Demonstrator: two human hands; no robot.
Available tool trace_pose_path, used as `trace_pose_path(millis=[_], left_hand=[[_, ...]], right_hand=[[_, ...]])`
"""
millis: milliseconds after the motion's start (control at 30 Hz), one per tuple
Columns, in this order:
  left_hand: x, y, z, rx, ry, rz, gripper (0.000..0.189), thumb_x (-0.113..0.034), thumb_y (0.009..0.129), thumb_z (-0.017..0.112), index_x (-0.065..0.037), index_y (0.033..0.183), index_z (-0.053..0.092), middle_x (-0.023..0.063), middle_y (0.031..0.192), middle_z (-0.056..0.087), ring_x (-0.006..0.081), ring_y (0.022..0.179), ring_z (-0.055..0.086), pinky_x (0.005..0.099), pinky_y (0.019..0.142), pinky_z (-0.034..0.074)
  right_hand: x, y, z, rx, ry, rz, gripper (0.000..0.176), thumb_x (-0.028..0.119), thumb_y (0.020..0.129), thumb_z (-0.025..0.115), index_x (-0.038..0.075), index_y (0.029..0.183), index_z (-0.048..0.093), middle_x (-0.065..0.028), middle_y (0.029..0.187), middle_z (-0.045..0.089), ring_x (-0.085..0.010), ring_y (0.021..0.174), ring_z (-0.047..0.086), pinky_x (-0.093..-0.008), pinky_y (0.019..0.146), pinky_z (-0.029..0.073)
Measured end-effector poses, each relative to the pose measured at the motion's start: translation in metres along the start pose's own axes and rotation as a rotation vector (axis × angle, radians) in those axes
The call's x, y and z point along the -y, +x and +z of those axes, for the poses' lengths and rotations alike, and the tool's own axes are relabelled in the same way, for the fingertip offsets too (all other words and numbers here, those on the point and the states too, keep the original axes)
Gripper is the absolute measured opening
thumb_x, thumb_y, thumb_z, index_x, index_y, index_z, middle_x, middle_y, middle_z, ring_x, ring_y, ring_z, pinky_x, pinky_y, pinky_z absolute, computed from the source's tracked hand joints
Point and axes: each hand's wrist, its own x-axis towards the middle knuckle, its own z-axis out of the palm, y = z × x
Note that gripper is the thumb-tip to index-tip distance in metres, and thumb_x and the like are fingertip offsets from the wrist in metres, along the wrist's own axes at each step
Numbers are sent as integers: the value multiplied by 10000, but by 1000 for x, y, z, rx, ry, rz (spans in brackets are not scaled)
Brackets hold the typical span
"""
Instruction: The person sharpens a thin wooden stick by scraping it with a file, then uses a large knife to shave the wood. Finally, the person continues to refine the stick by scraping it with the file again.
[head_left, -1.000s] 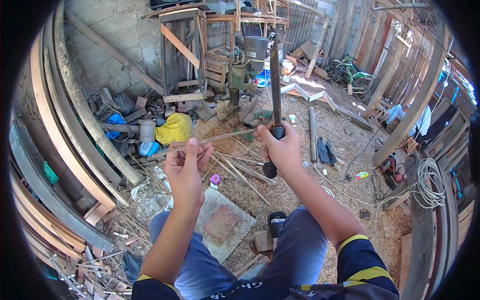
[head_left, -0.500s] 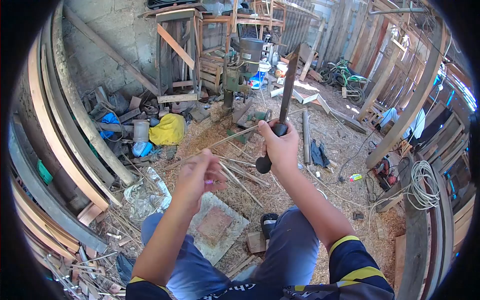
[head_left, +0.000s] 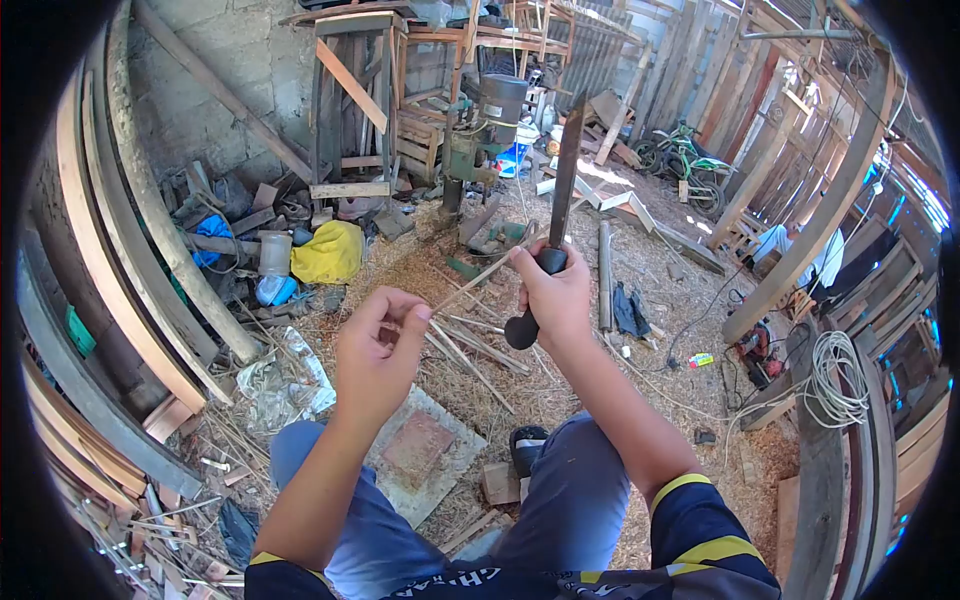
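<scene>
My right hand is wrapped round the black handle of a machete, with its long dark blade pointing up and away from me. A thin wooden strip runs slantwise between my two hands, and its far end passes by the thumb of my right hand at the base of the blade. My left hand is closed, its thumb and curled fingers at the near end of this strip. Below my hands, a square reddish block lies on a pale slab between my legs.
Wood shavings and loose sticks cover the ground ahead. A drill press-like machine stands beyond. Curved planks lean at the left, near a yellow cloth. At the right are a wooden post and coiled cable.
My left hand has turned and its fingers have closed in on the near end of the strip. The machete has tilted to a more upright angle and moved slightly left.
</scene>
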Motion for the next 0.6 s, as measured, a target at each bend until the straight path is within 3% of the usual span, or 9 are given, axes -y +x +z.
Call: trace_pose_path(millis=[133, 233, 333, 433, 533, 600], left_hand=[[8, -1, 10, -54, 341, 238, 153, -170, 1073, 618, -36, 1115, 681, 50, 944, 678, 94, 854, 645, 257, 704, 503], [16, -7, 15, 116, -36, -187, 192, -194, 1070, 611, -33, 1121, 701, 30, 787, 629, 94, 748, 595, 263, 671, 477], [15, -3, 6, 347, -136, -433, 212, -181, 1091, 571, -14, 1133, 696, 8, 787, 621, 74, 720, 562, 261, 644, 451], [15, -5, 5, 243, -139, -310, 206, -162, 1099, 559, -6, 1124, 691, -15, 788, 614, 56, 691, 532, 249, 618, 424], [20, -3, -1, 178, -246, -399, 201, -166, 1101, 564, -11, 1098, 693, -20, 795, 613, 54, 677, 523, 244, 606, 418], [19, -2, -4, 149, -262, -398, 196, -180, 1103, 564, -26, 1114, 684, -25, 791, 601, 34, 594, 481, 218, 531, 378]], right_hand=[[3, -7, 8, 54, 32, 22, 260, 119, 916, 812, 71, 956, 560, 20, 672, 551, -85, 452, 501, -270, 406, 377], [9, -12, 11, 111, -6, 35, 256, 114, 919, 809, 76, 945, 558, 30, 677, 535, -79, 456, 500, -265, 411, 385], [8, -12, 8, 167, 16, 24, 214, 125, 948, 782, 69, 953, 576, 10, 696, 591, -70, 458, 496, -262, 420, 393], [11, -10, 7, 120, 37, 16, 175, 147, 979, 747, 55, 972, 598, -25, 751, 666, -64, 454, 493, -261, 419, 393], [6, -2, -3, 93, 29, -18, 183, 183, 1007, 720, 41, 1007, 603, -65, 818, 709, -76, 457, 510, -268, 408, 393], [9, -1, -7, 47, 21, -15, 206, 200, 1010, 720, 36, 1019, 594, -75, 814, 694, -93, 451, 512, -275, 407, 395]])
